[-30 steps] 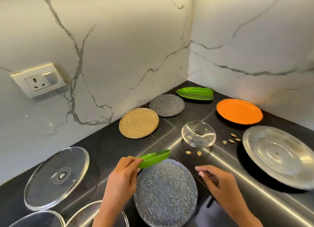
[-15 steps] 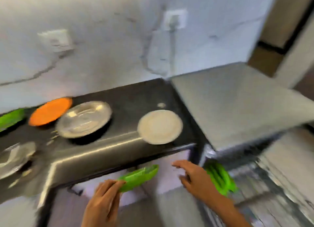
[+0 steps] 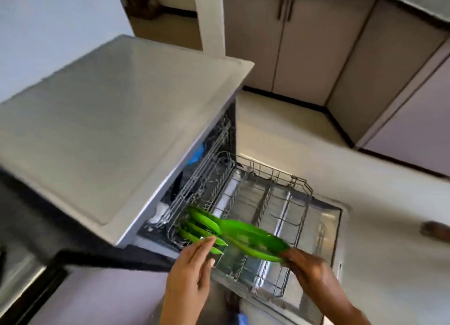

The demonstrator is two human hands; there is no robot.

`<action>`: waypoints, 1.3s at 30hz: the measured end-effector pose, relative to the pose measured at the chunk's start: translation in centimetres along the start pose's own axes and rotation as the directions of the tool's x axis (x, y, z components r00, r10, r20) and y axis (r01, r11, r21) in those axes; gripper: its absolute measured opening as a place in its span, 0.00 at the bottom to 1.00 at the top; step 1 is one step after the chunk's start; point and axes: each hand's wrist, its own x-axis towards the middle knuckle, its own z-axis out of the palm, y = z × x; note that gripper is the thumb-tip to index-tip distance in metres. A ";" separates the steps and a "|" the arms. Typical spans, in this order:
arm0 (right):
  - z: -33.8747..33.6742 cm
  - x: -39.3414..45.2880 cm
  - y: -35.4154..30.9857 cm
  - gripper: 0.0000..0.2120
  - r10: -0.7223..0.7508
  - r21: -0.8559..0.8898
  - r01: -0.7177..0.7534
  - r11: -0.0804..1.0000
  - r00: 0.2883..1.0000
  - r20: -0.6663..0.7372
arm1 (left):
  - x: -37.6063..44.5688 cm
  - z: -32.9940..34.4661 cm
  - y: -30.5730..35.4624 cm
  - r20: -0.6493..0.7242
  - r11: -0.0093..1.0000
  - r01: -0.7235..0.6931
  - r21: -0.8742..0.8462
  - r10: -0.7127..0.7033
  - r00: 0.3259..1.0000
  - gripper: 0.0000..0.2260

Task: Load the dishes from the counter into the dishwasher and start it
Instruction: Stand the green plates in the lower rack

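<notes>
Green plate (image 3: 253, 240) is in the air right over the pulled-out lower rack (image 3: 275, 217) of the dishwasher (image 3: 126, 120), tilted, with the right hand (image 3: 308, 267) pinching its near rim. The frame is a bit smeared with motion there, but that grip looks like fingers curled around the edge. The left hand (image 3: 192, 273) has its fingers straight and holds nothing, fingertips up near the green plates (image 3: 199, 227) already standing in the back-left corner of the rack.

So this looks like the loading step: one plate about to go in next to its siblings. My read on the next move is to turn it up on edge and drop it between the tines beside the ones already parked, probably with the left hand steadying the row.

Room-wise, most of the rack's middle and right are bare wire, so there's plenty of space to come down from above. The tight spots are on the left: the dishwasher's white top overhangs that side, and the upper rack (image 3: 209, 169) sits just behind the green stack, so coming in too far back could clip either. The open door (image 3: 333, 227) sticks out below the rack toward the floor, something to watch with the knees.
</notes>
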 end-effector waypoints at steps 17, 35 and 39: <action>16.2 16.6 17.1 0.08 0.198 0.033 -0.199 0.979 0.980 0.027 | 10.3 21.9 -21.9 0.599 0.753 -0.172 0.635 -0.339 0.726 0.27; 24.8 27.0 15.8 0.11 0.171 0.088 -0.223 0.971 0.901 0.398 | 10.7 21.9 -22.5 0.597 0.697 -0.207 0.686 -0.378 0.708 0.28; 26.2 26.7 15.9 0.11 0.223 0.004 -0.247 0.969 0.883 0.413 | 10.4 22.4 -22.8 0.566 0.737 -0.163 0.656 -0.338 0.751 0.31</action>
